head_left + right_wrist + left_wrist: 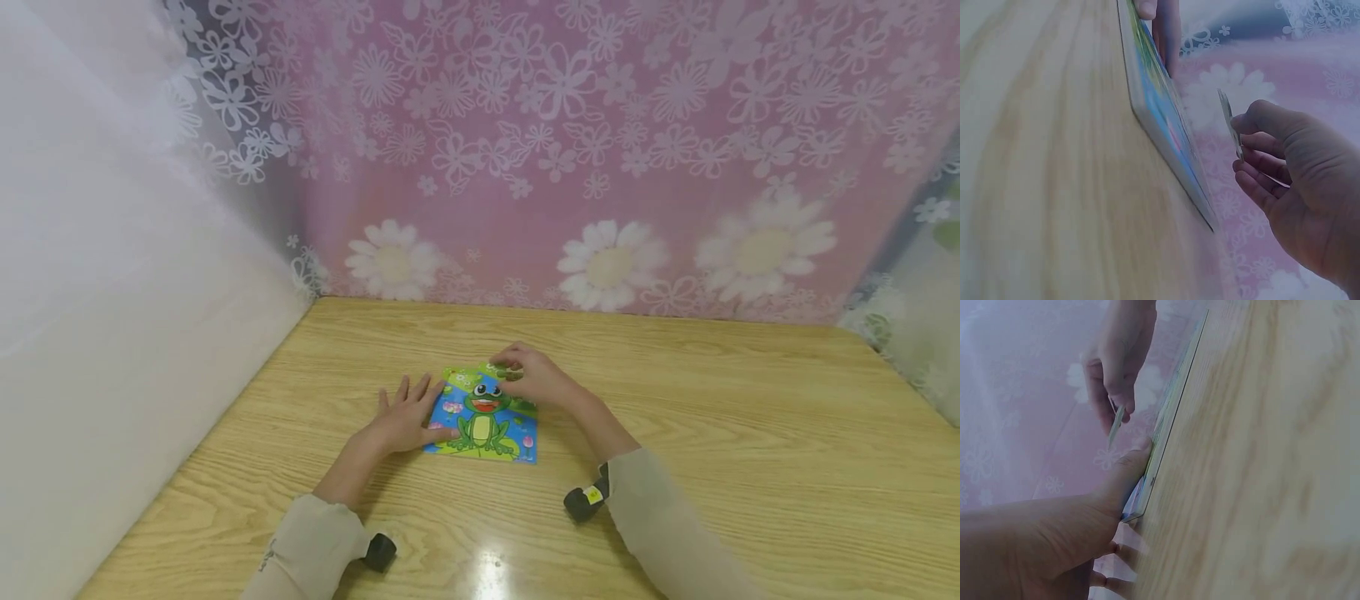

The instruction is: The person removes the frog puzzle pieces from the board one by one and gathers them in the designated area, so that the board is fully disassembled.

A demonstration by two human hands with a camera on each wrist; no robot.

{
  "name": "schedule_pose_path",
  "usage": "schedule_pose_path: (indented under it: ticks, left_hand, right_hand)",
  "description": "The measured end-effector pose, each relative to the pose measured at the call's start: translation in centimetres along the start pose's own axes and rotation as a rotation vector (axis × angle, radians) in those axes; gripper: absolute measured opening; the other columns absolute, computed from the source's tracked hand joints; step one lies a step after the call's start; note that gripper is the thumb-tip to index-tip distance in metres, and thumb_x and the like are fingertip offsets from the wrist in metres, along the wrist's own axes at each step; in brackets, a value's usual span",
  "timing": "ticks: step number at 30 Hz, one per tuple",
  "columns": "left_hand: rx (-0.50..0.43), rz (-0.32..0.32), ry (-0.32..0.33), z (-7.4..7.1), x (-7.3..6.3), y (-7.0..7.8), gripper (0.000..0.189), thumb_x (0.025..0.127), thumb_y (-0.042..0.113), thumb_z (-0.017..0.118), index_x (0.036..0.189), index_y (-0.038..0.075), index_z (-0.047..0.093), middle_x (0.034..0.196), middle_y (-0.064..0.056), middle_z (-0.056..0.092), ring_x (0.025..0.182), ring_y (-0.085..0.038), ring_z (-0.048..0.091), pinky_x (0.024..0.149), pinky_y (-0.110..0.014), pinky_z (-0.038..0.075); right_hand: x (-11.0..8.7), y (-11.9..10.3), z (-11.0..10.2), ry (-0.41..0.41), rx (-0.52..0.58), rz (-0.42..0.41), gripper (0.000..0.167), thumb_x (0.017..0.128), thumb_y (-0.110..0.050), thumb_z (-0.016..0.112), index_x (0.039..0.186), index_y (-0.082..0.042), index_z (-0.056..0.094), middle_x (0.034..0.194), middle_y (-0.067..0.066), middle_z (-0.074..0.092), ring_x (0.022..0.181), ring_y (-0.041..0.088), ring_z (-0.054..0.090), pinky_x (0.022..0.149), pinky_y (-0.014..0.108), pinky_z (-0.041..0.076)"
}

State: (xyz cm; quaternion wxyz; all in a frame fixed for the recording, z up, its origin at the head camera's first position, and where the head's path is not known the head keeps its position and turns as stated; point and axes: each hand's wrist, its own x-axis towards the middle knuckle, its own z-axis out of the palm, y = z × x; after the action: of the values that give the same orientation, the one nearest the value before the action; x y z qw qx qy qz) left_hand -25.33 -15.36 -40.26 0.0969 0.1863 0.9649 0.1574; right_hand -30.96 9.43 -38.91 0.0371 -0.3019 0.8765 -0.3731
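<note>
A flat frog puzzle board (498, 454), with a green frog on a blue pond background, lies on the wooden table. My left hand (405, 418) rests at its left side with the fingers spread on the table. The thumb lies on the board's face near its lower left. Over the upper right part of the board, my right hand (542, 379) pinches a thin flat puzzle piece (1230, 125) between thumb and fingers. In the right wrist view this piece is held edge-on, raised apart from the board. Its printed face cannot be made out.
The wood-grain table (750, 433) spreads around the board. A pink flowered curtain (510, 208) stands along the back edge, and a white sheet (150, 292) borders the left side. Black wrist cameras (581, 504) sit below both forearms.
</note>
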Motion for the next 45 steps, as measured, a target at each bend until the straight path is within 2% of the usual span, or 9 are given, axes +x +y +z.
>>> schedule_pose_path:
  ticks: [6,18,26,31,34,40,45]
  left_hand:
    - [0.008,0.007,0.007,0.2,0.1,-0.2,0.090,0.083,0.061,0.053,0.149,0.013,0.016,0.151,-0.016,0.007,0.134,-0.043,-0.003,0.097,-0.067,-0.003]
    - [0.017,0.014,0.005,0.2,0.0,-0.1,0.089,0.083,0.061,0.053,0.149,0.013,0.015,0.151,-0.015,0.006,0.134,-0.042,-0.004,0.097,-0.067,-0.004]
    - [0.004,0.022,0.010,0.1,0.1,0.1,0.089,0.083,0.059,0.055,0.148,0.011,0.017,0.151,-0.017,0.007,0.133,-0.043,-0.004,0.096,-0.067,-0.004]
    - [0.009,0.018,0.008,0.3,0.1,-0.2,0.089,0.084,0.059,0.054,0.149,0.012,0.015,0.151,-0.016,0.006,0.133,-0.043,-0.004,0.096,-0.067,-0.005]
    - [0.008,0.018,0.007,0.4,0.1,-0.3,0.089,0.084,0.059,0.053,0.149,0.012,0.015,0.151,-0.016,0.006,0.134,-0.042,-0.005,0.096,-0.067,-0.006]
    - [-0.008,0.020,0.003,0.3,0.1,-0.3,0.090,0.083,0.059,0.055,0.149,0.012,0.015,0.151,-0.016,0.005,0.133,-0.042,-0.006,0.096,-0.066,-0.007]
    - [-0.009,0.022,0.002,0.4,0.1,-0.3,0.089,0.084,0.060,0.053,0.149,0.012,0.015,0.151,-0.015,0.005,0.134,-0.042,-0.006,0.096,-0.066,-0.007]
  right_hand:
    - [-1.6,0.4,-1.4,0.023,-0.064,-0.008,0.039,0.082,-0.013,0.064,0.120,-0.004,0.060,0.115,0.009,0.050,0.101,0.026,0.050,0.082,0.038,0.047]
    - [-4.2,2.0,-3.5,0.054,-0.060,0.020,0.040,0.080,-0.011,0.064,0.120,-0.004,0.059,0.116,0.010,0.051,0.104,0.029,0.050,0.086,0.044,0.043]
    - [-5.5,3.3,-4.6,0.066,-0.076,0.040,0.040,0.081,-0.009,0.063,0.121,-0.003,0.059,0.115,0.010,0.050,0.104,0.031,0.049,0.085,0.047,0.043]
    - [-6.1,4.2,-4.9,0.070,-0.043,0.073,0.041,0.082,-0.010,0.065,0.122,-0.003,0.058,0.119,0.012,0.048,0.107,0.036,0.048,0.086,0.052,0.041]
    - [-6.1,4.8,-4.9,0.067,-0.033,0.082,0.041,0.082,-0.010,0.065,0.121,-0.003,0.058,0.118,0.012,0.048,0.106,0.036,0.048,0.086,0.050,0.043]
    - [-6.1,6.0,-4.7,0.050,-0.014,0.061,0.038,0.082,-0.004,0.064,0.119,0.000,0.058,0.112,0.012,0.049,0.103,0.033,0.050,0.085,0.044,0.046]
    - [-6.1,6.7,-4.5,0.037,0.042,0.034,0.038,0.082,-0.001,0.063,0.119,0.005,0.057,0.114,0.016,0.050,0.110,0.038,0.046,0.091,0.050,0.040]
